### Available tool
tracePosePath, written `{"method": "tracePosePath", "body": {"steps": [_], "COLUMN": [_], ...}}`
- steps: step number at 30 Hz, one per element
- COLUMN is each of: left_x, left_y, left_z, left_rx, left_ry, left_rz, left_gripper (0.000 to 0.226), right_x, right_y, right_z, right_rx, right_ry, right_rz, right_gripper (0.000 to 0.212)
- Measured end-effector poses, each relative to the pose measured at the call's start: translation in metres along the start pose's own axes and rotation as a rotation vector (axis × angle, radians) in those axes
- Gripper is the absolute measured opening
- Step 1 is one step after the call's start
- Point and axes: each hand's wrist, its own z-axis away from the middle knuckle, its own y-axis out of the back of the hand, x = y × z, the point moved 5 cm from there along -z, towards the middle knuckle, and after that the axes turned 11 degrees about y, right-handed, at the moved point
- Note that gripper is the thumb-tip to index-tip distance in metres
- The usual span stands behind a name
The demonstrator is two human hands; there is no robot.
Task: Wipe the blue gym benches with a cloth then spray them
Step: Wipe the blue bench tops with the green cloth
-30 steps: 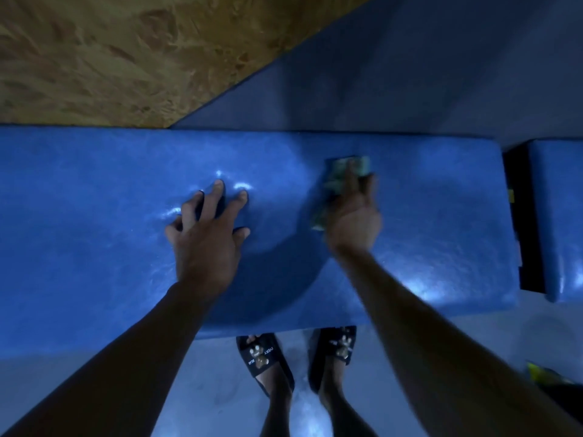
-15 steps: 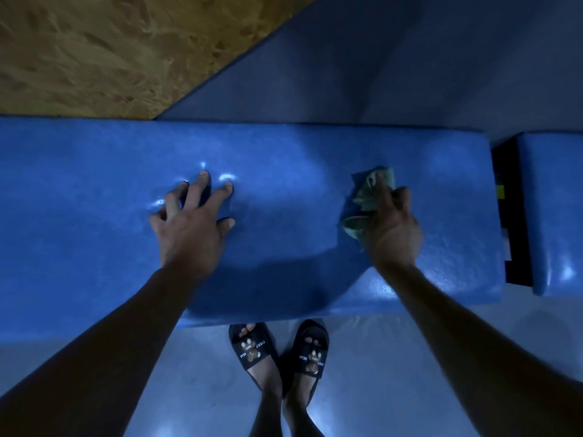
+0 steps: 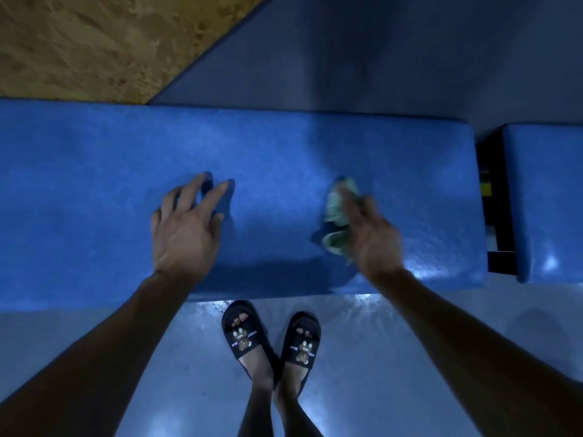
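Both arms reach fwd from the bottom edge over the blue worktop [image 3: 94,190]. Left hand [image 3: 184,228] lies palm-down w/ fingers spread and fairly straight, tips on the padding, gripping nothing. Right hand [image 3: 370,234] sits to the right of the left hand, also on the worktop, fingers bent over a crumpled green cloth [image 3: 337,216] and holding it against the surface near the worktop's front edge; this hand is motion-blurred, so exact finger positions are unclear. Most of the cloth is hidden under the hand; only its left side shows. A second blue bench [image 3: 549,197] sits just right of the worktop's end, cut off by the frame, w/ a dark gap between. Black slides [image 3: 271,339] stand on the floor just in front of the worktop, ankles crossed. Chipboard panel [image 3: 94,42] lies beyond the worktop's far edge.
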Motion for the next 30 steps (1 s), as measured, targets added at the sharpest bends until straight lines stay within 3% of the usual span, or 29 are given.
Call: {"method": "tracePosePath", "body": {"steps": [3, 6, 9, 11, 14, 16, 20, 24, 27, 30], "left_x": [-0.002, -0.005, 0.000, 0.003, 0.005, 0.002, 0.003, 0.003, 0.002, -0.002], "left_y": [-0.007, -0.014, -0.018, -0.020, -0.024, -0.026, -0.027, -0.032, -0.033, -0.031], "left_z": [0.020, 0.036, 0.047, 0.052, 0.058, 0.059, 0.053, 0.051, 0.052, 0.050], "left_rx": [0.003, 0.004, 0.007, -0.006, -0.059, -0.104, -0.132, -0.134, -0.142, -0.143], "left_ry": [0.001, 0.005, -0.004, 0.006, 0.009, 0.003, 0.007, 0.028, 0.020, -0.003], "left_rz": [0.023, 0.037, 0.030, 0.031, -0.007, -0.030, -0.035, -0.061, -0.076, -0.076], "left_gripper": [0.053, 0.053, 0.051, 0.051, 0.053, 0.055, 0.054, 0.047, 0.050, 0.049], "right_x": [0.048, 0.019, -0.065, -0.107, -0.087, -0.028, 0.100, 0.077, -0.028, -0.119], "right_y": [0.012, -0.008, -0.033, -0.037, -0.025, -0.020, 0.017, 0.001, -0.033, -0.053], "right_z": [0.029, 0.039, 0.044, 0.051, 0.054, 0.055, 0.073, 0.083, 0.086, 0.094], "right_rx": [0.046, 0.109, 0.178, 0.153, 0.083, 0.032, 0.066, 0.115, 0.239, 0.117], "right_ry": [-0.321, -0.453, -0.167, 0.108, 0.341, 0.230, -0.234, -0.444, -0.155, 0.294], "right_rz": [0.001, -0.095, -0.196, -0.118, -0.063, -0.077, 0.015, -0.062, -0.197, -0.150], "right_gripper": [0.077, 0.073, 0.068, 0.066, 0.061, 0.058, 0.067, 0.071, 0.070, 0.066]}}
